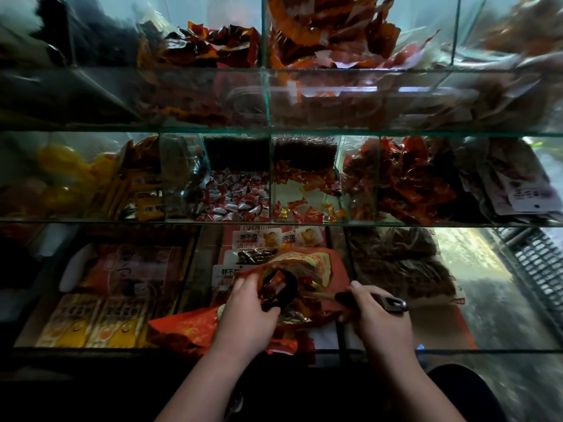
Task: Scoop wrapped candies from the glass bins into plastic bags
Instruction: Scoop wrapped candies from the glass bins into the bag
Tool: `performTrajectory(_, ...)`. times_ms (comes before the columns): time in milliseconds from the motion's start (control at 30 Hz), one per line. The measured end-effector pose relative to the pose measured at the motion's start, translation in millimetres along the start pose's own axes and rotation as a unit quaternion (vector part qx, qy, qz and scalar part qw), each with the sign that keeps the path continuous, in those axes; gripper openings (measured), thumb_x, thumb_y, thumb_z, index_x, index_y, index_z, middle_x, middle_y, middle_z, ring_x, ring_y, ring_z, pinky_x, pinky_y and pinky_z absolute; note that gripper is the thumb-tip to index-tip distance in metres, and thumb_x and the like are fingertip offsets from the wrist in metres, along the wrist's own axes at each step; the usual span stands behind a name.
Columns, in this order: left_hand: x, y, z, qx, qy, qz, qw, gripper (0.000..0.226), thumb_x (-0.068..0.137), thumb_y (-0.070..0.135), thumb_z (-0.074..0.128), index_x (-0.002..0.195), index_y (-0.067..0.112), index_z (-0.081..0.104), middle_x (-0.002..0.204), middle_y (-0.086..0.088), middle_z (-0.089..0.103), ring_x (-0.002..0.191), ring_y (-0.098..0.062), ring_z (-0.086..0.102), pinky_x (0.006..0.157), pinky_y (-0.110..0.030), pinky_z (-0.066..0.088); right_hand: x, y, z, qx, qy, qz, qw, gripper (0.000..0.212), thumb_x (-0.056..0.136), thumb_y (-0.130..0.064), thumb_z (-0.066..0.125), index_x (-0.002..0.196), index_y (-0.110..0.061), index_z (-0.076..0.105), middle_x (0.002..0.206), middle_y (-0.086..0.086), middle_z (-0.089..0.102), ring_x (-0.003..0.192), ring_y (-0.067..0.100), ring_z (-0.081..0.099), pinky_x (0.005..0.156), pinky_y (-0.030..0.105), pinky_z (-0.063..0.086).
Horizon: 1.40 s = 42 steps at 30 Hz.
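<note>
Wrapped candies in red foil lay in the dark bowl of the scoop, which sat inside the mouth of a red plastic bag. My left hand pinched the near lip of the bag, thumb and fingers curled on the film and holding the mouth wide. My right hand was wrapped round the scoop's handle, fingers clamped on it, with the handle's end sticking out to the right. The bag lay slumped over the front of the lowest glass tier, just below packets with printed labels. More candies showed inside the bag beside the scoop. One tier up, straight ahead, a glass bin held orange-and-red candies thinly scattered on its pale floor, and the compartment just left of it was packed with white-and-red candies. The top shelves looked dim and blurred to me.
</note>
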State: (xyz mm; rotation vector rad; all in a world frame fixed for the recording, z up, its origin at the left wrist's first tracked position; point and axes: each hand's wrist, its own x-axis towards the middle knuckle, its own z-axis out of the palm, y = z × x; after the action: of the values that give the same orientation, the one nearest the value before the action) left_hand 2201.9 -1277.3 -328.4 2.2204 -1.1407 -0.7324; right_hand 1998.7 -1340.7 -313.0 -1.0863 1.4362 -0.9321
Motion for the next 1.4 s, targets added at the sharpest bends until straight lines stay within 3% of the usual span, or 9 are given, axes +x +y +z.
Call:
performTrajectory(133, 0, -5, -3, -0.002, 0.003, -0.013, 1.0, 0.078, 0.084, 0.028, 0.079, 0.151, 0.019, 0.039, 0.145, 0.001, 0.045, 0.135, -0.02, 0.044, 0.111, -0.033, 0.038, -6, -2, 4, -0.035, -0.039, -0.057, 0.997, 0.026, 0.096, -0.029, 0.068, 0.073, -0.032, 0.079, 0.064, -0.01, 0.074, 0.057, -0.005, 0.066, 0.055, 0.01, 0.047)
performTrajectory(233, 2, -6, -4, -0.013, 0.007, -0.001, 1.0, 0.079, 0.083, 0.026, 0.08, 0.15, 0.022, 0.04, 0.146, 0.002, 0.045, 0.137, -0.019, 0.042, 0.114, -0.035, 0.035, 0, -7, 2, -0.016, -0.027, -0.014, 0.999, 0.028, 0.097, -0.033, 0.065, 0.074, -0.027, 0.08, 0.063, 0.002, 0.075, 0.051, 0.004, 0.064, 0.054, 0.021, 0.044)
performTrajectory(300, 4, -8, -6, -0.007, -0.005, -0.007, 1.0, 0.08, 0.082, 0.029, 0.08, 0.151, 0.023, 0.038, 0.148, 0.002, 0.043, 0.138, -0.021, 0.04, 0.115, -0.037, 0.035, 2, -7, -2, 0.029, -0.023, 0.021, 0.999, 0.033, 0.098, -0.032, 0.062, 0.074, -0.019, 0.08, 0.056, 0.01, 0.069, 0.04, 0.007, 0.055, 0.045, 0.019, 0.039)
performTrajectory(600, 18, -8, -1, 0.047, -0.064, 0.014, 0.997, 0.067, 0.084, 0.04, 0.075, 0.143, 0.025, 0.047, 0.14, 0.002, 0.054, 0.13, -0.02, 0.05, 0.111, -0.041, 0.043, -18, 2, -16, 0.091, -0.034, 0.005, 0.995, 0.034, 0.099, -0.037, 0.061, 0.081, -0.015, 0.08, 0.054, 0.014, 0.063, 0.039, 0.012, 0.044, 0.038, 0.019, 0.034)
performTrajectory(833, 16, -13, 6, 0.062, -0.044, 0.05, 0.996, 0.058, 0.09, 0.048, 0.065, 0.143, 0.027, 0.051, 0.137, 0.002, 0.057, 0.131, -0.02, 0.047, 0.112, -0.041, 0.041, -30, -11, -25, 0.059, -0.08, -0.048, 0.994, 0.025, 0.077, -0.042, 0.078, 0.074, -0.017, 0.075, 0.054, 0.011, 0.067, 0.043, 0.012, 0.055, 0.042, 0.016, 0.04)
performTrajectory(1000, 13, -14, 8, 0.045, -0.028, 0.078, 0.996, 0.055, 0.093, 0.045, 0.065, 0.143, 0.026, 0.053, 0.137, 0.006, 0.057, 0.132, -0.016, 0.047, 0.11, -0.034, 0.04, -31, -15, -31, -0.001, -0.053, -0.043, 0.998, 0.034, 0.093, -0.02, 0.07, 0.06, -0.018, 0.063, 0.048, 0.003, 0.06, 0.042, 0.004, 0.052, 0.044, 0.011, 0.037)
performTrajectory(1167, 7, -6, 6, 0.066, 0.03, 0.194, 0.978, 0.046, 0.095, 0.041, 0.065, 0.137, 0.024, 0.059, 0.136, 0.008, 0.055, 0.131, -0.013, 0.042, 0.11, -0.032, 0.031, -41, -37, -43, 0.066, -0.033, -0.064, 0.995, 0.04, 0.094, -0.011, 0.065, 0.055, -0.015, 0.059, 0.044, 0.012, 0.055, 0.033, 0.008, 0.044, 0.036, 0.012, 0.033)
performTrajectory(1300, 4, 5, 2, 0.075, 0.069, 0.239, 0.966, 0.055, 0.096, 0.052, 0.048, 0.144, 0.024, 0.052, 0.145, 0.011, 0.046, 0.139, -0.011, 0.033, 0.115, -0.034, 0.02, -48, -54, -51, 0.057, -0.026, -0.121, 0.991, 0.04, 0.094, -0.008, 0.065, 0.055, -0.015, 0.06, 0.045, 0.003, 0.057, 0.038, 0.006, 0.05, 0.041, 0.01, 0.037)
performTrajectory(1400, 5, 13, 1, 0.044, 0.087, 0.252, 0.963, 0.055, 0.097, 0.054, 0.046, 0.145, 0.027, 0.051, 0.144, 0.02, 0.041, 0.138, -0.002, 0.03, 0.115, -0.034, 0.025, -54, -63, -53, 0.058, -0.021, -0.144, 0.988, 0.034, 0.092, -0.014, 0.07, 0.059, -0.014, 0.061, 0.045, 0.006, 0.06, 0.037, 0.007, 0.05, 0.039, 0.01, 0.036)
